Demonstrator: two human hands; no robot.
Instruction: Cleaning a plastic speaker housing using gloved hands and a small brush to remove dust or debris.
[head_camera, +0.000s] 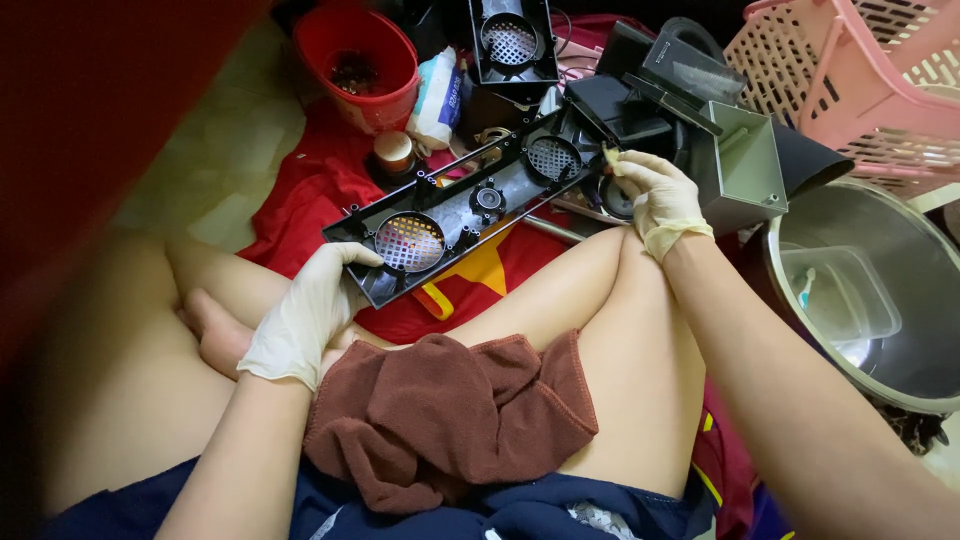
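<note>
A long black plastic panel (455, 205) with two round mesh grilles is held slanted above a red cloth. My left hand (305, 315), in a pale glove, grips the panel's near left end. My right hand (655, 200), also gloved, is at the panel's far right end and pinches a small yellowish piece against it. A brown towel (450, 415) lies bunched on my lap between my bare legs.
A red cloth (310, 190) with a yellow shape covers the floor. Behind stand a red bucket (360, 65), a black part with a mesh grille (512, 42), other black and grey parts (745, 160), a pink basket (860, 80) and a large metal basin (880, 290).
</note>
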